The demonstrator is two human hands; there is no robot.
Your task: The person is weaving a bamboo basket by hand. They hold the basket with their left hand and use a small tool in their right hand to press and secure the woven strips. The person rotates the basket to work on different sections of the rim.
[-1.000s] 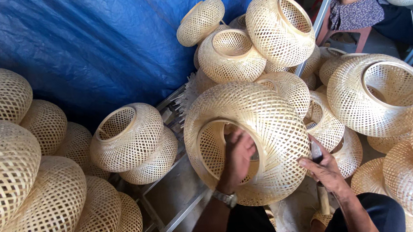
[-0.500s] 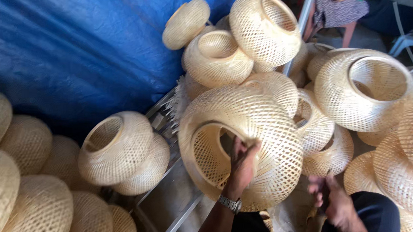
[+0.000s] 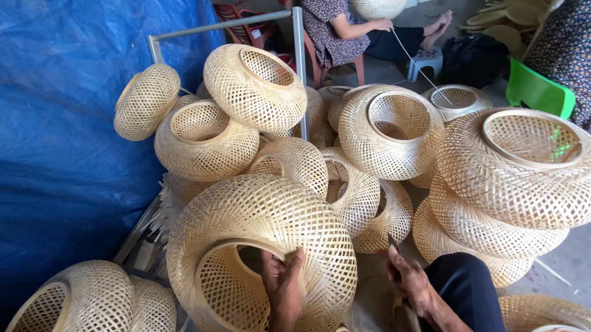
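A large round woven bamboo shade (image 3: 258, 223) stands tilted in front of me, its round opening facing me. My left hand (image 3: 280, 280) grips the rim of that opening, fingers hooked inside. My right hand (image 3: 408, 282) is lower right, beside my dark trouser knee (image 3: 463, 285), closed around a thin dark tool handle (image 3: 406, 320) whose end is hidden. Both hands sit close to the shade's lower edge.
Several similar woven shades (image 3: 256, 86) are piled behind and to the right (image 3: 524, 165), with more at lower left (image 3: 79, 316). A blue tarpaulin (image 3: 40, 134) hangs on the left. A metal frame (image 3: 298, 43) stands behind. Two seated people (image 3: 341, 19) work at the back, one near a green chair (image 3: 537, 90).
The view has tilted up and back, showing more of the pile and the seated people. My left hand stays on the shade's rim; my right hand has dropped lower beside my knee.
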